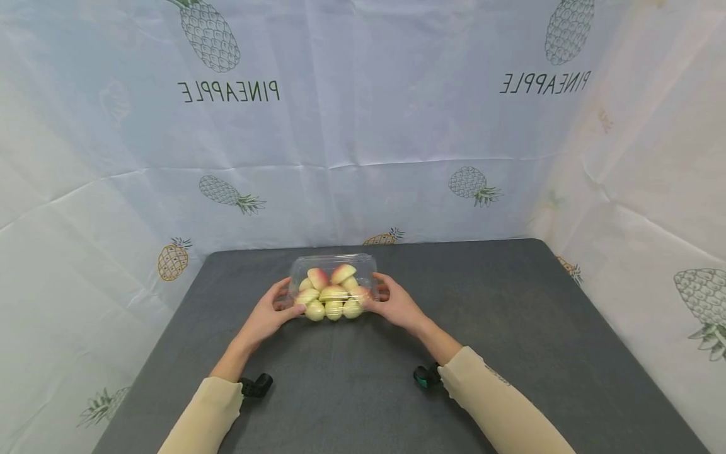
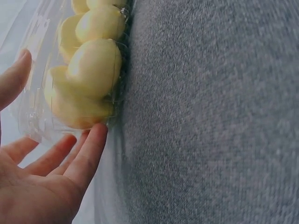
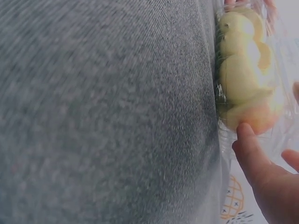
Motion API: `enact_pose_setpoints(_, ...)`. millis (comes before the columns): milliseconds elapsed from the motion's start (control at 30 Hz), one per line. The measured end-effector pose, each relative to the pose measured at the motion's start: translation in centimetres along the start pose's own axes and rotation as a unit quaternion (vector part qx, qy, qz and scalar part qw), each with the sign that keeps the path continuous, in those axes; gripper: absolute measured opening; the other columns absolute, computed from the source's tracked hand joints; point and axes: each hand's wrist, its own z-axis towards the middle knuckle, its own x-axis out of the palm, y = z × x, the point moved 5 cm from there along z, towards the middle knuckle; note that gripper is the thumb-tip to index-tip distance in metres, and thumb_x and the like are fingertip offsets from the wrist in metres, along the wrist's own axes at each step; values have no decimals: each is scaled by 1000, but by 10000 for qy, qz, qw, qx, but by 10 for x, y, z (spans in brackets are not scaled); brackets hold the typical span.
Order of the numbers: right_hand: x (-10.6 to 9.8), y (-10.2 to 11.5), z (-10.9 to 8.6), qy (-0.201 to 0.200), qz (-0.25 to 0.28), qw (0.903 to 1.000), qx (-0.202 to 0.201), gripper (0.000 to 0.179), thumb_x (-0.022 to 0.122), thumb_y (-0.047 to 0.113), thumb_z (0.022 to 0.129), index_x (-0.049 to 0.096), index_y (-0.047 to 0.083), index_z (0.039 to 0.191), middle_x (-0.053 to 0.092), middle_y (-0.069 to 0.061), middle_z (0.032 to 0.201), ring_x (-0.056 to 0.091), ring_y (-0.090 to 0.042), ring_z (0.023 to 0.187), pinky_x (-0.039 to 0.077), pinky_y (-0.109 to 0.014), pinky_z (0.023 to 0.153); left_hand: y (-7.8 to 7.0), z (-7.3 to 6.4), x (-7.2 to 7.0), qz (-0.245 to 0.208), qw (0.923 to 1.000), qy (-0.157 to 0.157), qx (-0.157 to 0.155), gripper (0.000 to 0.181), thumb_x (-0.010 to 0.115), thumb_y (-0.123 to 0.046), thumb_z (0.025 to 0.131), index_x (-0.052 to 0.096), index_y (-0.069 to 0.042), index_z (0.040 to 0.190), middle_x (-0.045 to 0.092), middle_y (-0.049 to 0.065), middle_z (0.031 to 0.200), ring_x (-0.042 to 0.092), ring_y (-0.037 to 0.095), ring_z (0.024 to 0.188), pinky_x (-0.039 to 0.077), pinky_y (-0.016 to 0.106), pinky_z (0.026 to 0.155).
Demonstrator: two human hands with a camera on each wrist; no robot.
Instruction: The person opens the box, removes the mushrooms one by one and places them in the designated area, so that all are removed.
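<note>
A clear plastic fruit box (image 1: 331,260) sits near the back edge of the dark table, filled with several pale yellow fruits (image 1: 333,309), a few blushed red. My left hand (image 1: 271,315) grips its left end, thumb toward the front corner and fingers along the side. At the opposite end my right hand (image 1: 399,306) holds it the same way. In the left wrist view, fingertips (image 2: 99,133) meet the box's end wall low down beside a fruit. The right wrist view shows a fingertip (image 3: 245,128) against the plastic by a reddish fruit.
The dark grey tabletop (image 1: 510,315) has rounded back corners. White cloth printed with pineapples (image 1: 368,113) hangs behind it and along both sides. Black wrist devices (image 1: 258,386) are worn below the beige sleeves (image 1: 207,407).
</note>
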Motion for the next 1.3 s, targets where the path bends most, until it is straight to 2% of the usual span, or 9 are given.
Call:
enact_pose_setpoints(467, -10, -3, -12, -44, -51, 10000, 39, 78, 75, 27, 96, 33, 12, 159, 44, -21, 151, 47, -39, 137, 48, -56, 103, -4, -1, 11, -1, 10000, 46, 9, 91, 76, -35, 94, 20, -16, 163, 32, 23, 157, 49, 42, 132, 48, 57, 99)
enact_pose_setpoints(933, -22, -8, -23, -2, -31, 10000, -13, 79, 74, 28, 96, 31, 12, 160, 43, -22, 151, 47, -39, 137, 48, -55, 103, -11, -4, 25, 0, 9997, 34, 222, 90, 77, -33, 93, 23, -11, 162, 37, 25, 154, 50, 43, 132, 51, 55, 96)
enact_pose_setpoints(1300, -31, -12, -29, -9, -93, 9999, 66, 80, 75, 28, 95, 31, 12, 160, 43, -23, 152, 46, -39, 138, 46, -56, 105, -13, -3, 35, -105, 9995, 25, 303, 88, 79, -33, 92, 28, -14, 161, 43, 23, 150, 55, 40, 127, 54, 50, 91)
